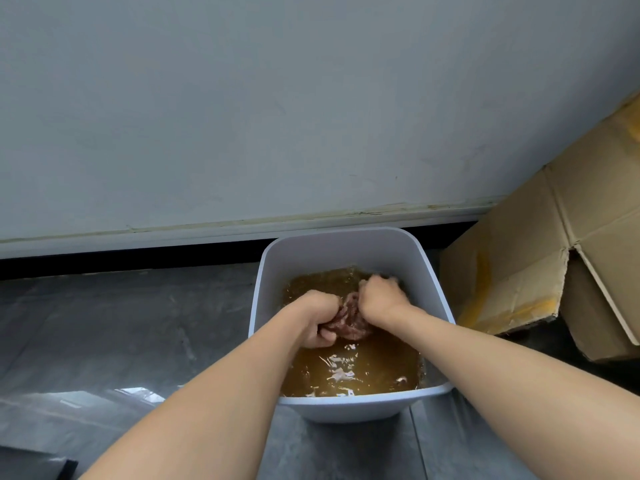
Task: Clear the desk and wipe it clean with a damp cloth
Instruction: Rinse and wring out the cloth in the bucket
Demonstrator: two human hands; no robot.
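**Head view: cloth gripped in tub of brown water**

Both hands reach into white tub (346,251) on grey floor (121,323). Tub holds murky brown water (356,368), surface rippled with glare. Left hand (317,318) and right hand (379,297) each grip 1 end of bunched pinkish cloth (349,322), fists close together at water surface. Flattened cardboard box (536,254), yellow-stained, leans right of tub against pale wall (242,116).

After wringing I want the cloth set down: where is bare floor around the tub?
Bare floor lies left of the white tub, between the wall and the dark object at the lower-left corner. A narrower strip lies in front of the tub. Right is crowded: cardboard boxes stand beside the tub. The left hand and right hand grip the cloth inside it.
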